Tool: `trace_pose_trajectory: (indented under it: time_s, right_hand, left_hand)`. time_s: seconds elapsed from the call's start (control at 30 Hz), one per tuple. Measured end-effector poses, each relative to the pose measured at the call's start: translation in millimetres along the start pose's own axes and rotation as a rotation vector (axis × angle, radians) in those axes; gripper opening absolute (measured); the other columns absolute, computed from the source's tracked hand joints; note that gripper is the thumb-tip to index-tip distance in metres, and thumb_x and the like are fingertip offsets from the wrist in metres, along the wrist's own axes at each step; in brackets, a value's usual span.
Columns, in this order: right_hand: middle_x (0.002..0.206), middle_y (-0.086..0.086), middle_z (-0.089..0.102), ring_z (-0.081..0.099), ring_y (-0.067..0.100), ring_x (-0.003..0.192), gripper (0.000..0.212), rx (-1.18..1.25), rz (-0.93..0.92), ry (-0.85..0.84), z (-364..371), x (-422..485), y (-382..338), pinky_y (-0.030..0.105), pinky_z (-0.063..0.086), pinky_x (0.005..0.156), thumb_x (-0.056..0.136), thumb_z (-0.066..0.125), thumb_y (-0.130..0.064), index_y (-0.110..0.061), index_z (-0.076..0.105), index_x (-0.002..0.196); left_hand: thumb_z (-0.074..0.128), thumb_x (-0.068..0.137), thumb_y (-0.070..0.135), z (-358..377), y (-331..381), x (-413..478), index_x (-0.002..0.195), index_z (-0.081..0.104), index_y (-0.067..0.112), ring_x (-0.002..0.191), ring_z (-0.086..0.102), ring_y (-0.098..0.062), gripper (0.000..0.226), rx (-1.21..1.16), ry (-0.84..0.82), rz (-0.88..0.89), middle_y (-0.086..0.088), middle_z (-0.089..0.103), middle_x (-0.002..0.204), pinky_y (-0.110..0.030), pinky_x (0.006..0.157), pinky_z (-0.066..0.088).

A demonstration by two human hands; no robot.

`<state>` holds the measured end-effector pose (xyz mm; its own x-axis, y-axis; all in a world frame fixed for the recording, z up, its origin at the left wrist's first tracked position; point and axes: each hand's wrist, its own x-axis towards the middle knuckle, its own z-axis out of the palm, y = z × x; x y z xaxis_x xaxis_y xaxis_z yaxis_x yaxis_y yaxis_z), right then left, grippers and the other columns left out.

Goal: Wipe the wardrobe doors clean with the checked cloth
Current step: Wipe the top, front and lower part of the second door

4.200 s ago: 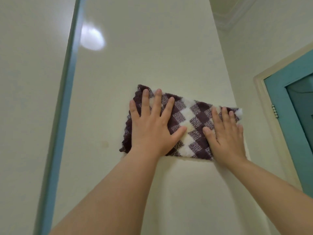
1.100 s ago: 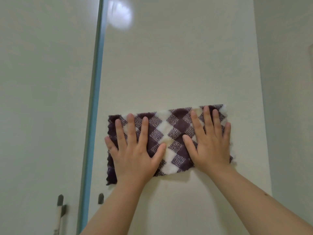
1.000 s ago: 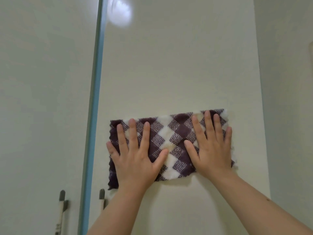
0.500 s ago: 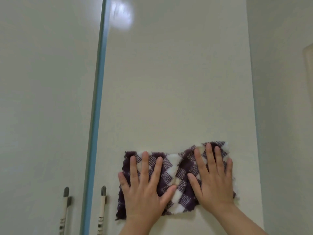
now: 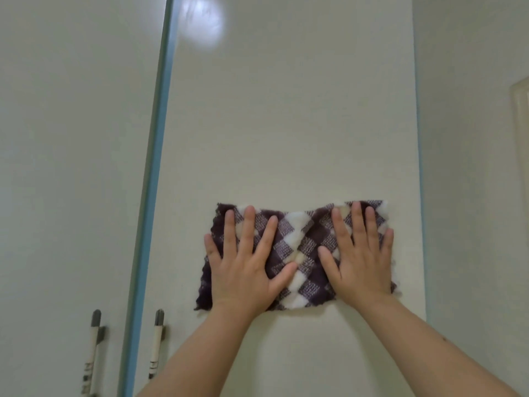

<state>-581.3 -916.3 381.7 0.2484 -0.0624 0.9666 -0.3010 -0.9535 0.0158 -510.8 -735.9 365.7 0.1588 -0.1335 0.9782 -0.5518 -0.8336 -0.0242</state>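
"Head view: what is cut off or hard to make out, taken from the left?"

"The left wardrobe door (image 5: 71, 167) is cropped on three sides. Low down, the left handle (image 5: 91, 353) and the right handle (image 5: 156, 348) are cut by the bottom edge, and the dark marks on them cannot be read. Much of the checked cloth (image 5: 300, 253) is covered by the hands. At the far right, a pale frame (image 5: 519, 138) is clipped by the picture's edge."

"And how is the cloth laid?"

"It is spread flat on the lower part of the right wardrobe door (image 5: 286, 124), with its long axis level. One short end is turned towards the blue strip (image 5: 151, 167) between the doors, and the other reaches almost to the door's right edge. A slight pucker is seen in its middle."

"How is it held?"

"Nothing is gripped. The left hand (image 5: 243, 273) is pressed flat on the left half, fingers straight, spread and pointed up. The right hand (image 5: 360, 262) is laid likewise on the right half. The thumbs are turned towards each other and are not touching."

"The count?"

"Two doors, one strip, two handles, one cloth, two hands."
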Motion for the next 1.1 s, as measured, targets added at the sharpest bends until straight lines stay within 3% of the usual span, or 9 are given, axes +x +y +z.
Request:
trace_pose_trajectory:
  time_s: [0.07,0.13,0.23,0.3,0.53,0.93,1.1]
  right_hand:
    - [0.156,0.004,0.004,0.001,0.022,0.143,0.069,0.012,0.025,0.002,-5,14,6,0.053,0.0,0.111,0.087,0.019,-0.059,-0.03,0.002,0.148]
    - [0.153,0.0,-0.01,-0.007,0.02,0.144,0.071,0.005,0.05,-0.011,-11,30,16,0.053,-0.003,0.112,0.084,0.014,-0.061,-0.033,-0.007,0.146]
    - [0.148,-0.007,-0.026,-0.02,0.016,0.142,0.072,-0.01,0.076,-0.059,-20,50,29,0.048,-0.011,0.112,0.078,0.001,-0.065,-0.036,-0.021,0.139]
    - [0.148,-0.008,-0.024,-0.018,0.017,0.142,0.072,0.001,0.08,-0.047,-23,57,35,0.046,-0.011,0.112,0.077,0.001,-0.065,-0.036,-0.019,0.14]
    - [0.158,0.002,0.003,-0.002,0.022,0.145,0.069,0.06,0.072,0.067,-16,51,43,0.049,-0.003,0.113,0.083,0.013,-0.062,-0.033,-0.001,0.145]
    - [0.155,0.007,0.007,0.004,0.026,0.142,0.066,0.097,0.126,0.054,6,-51,74,0.056,0.014,0.109,0.089,0.024,-0.053,-0.025,0.01,0.147]
    - [0.156,0.009,0.007,-0.003,0.024,0.145,0.062,0.086,0.061,0.032,16,-97,83,0.05,0.009,0.112,0.094,0.014,-0.053,-0.027,0.004,0.149]
  left_hand:
    - [0.027,0.077,0.076,-2,4,19,0.142,0.029,0.031,0.141,0.013,-0.033,0.079,0.01,-0.003,-0.004,-0.008,0.023,0.153,-0.062,0.104,0.006]
    - [0.027,0.077,0.077,-4,12,41,0.144,0.026,0.032,0.141,0.008,-0.032,0.081,0.014,0.002,-0.021,-0.007,0.019,0.155,-0.06,0.105,0.001]
    - [0.022,0.076,0.08,-7,23,66,0.144,0.001,0.038,0.141,-0.015,-0.028,0.082,0.011,0.0,-0.051,-0.002,-0.006,0.157,-0.057,0.107,-0.011]
    - [0.019,0.076,0.08,-7,31,75,0.141,-0.009,0.039,0.14,-0.021,-0.028,0.082,0.009,0.018,-0.07,-0.001,-0.014,0.156,-0.057,0.106,-0.014]
    - [0.028,0.077,0.076,5,42,69,0.145,0.026,0.03,0.142,0.009,-0.035,0.082,0.007,0.128,-0.063,-0.008,0.017,0.155,-0.061,0.105,0.003]
    - [0.031,0.077,0.074,20,76,-5,0.144,0.026,0.028,0.142,0.008,-0.034,0.081,0.004,0.037,0.065,-0.009,0.017,0.155,-0.06,0.107,-0.002]
    - [0.026,0.08,0.075,28,80,-45,0.145,0.023,0.029,0.142,0.01,-0.033,0.079,0.021,0.009,0.119,-0.007,0.016,0.155,-0.061,0.108,0.003]
